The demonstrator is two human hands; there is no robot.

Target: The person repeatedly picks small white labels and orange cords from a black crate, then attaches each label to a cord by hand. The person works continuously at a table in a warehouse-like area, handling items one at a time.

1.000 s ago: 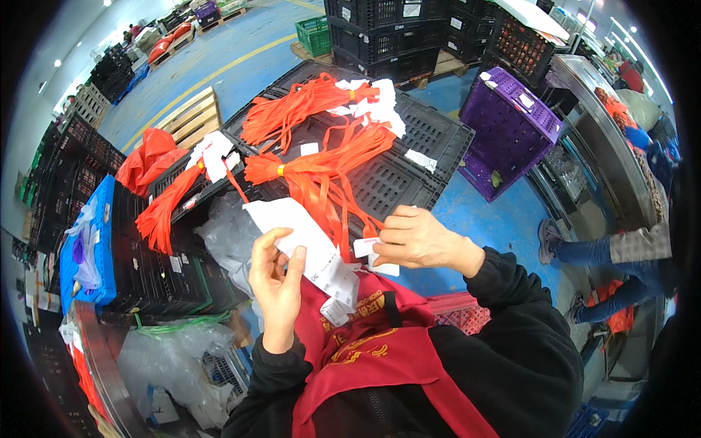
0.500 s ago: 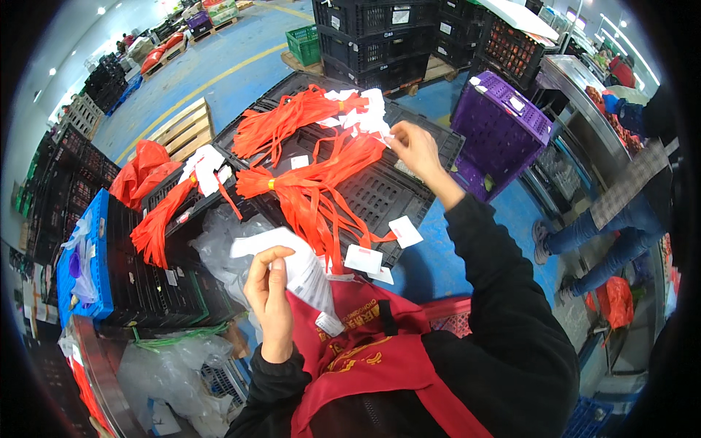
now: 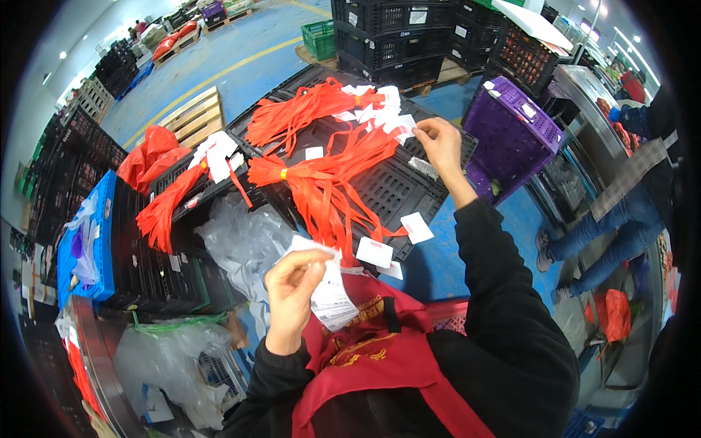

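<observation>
My left hand (image 3: 296,292) is closed on a strip of white printed labels (image 3: 334,298), which hangs down in front of the red apron. Further off to the right, my right hand (image 3: 442,152) pinches a white tag (image 3: 401,125) at the end of a bundle of orange-red plastic ribbons (image 3: 321,179). A yellow band ties that bundle, and it is spread over a black crate (image 3: 383,193). Several of its ribbons end in white tags (image 3: 374,252) near the crate's close edge. Behind it lies a second banded ribbon bundle (image 3: 296,109).
A smaller ribbon bundle (image 3: 169,212) lies at the left, above clear plastic bags (image 3: 244,230). A purple crate (image 3: 511,142) stands right of the work surface, and stacked black crates (image 3: 391,44) rise behind. At the right edge another person (image 3: 621,219) stands by a metal counter.
My left hand has closed its fingers and thumb on the label strip, which now hangs more upright. The right hand stays at the tags. The whole view has shifted slightly.
</observation>
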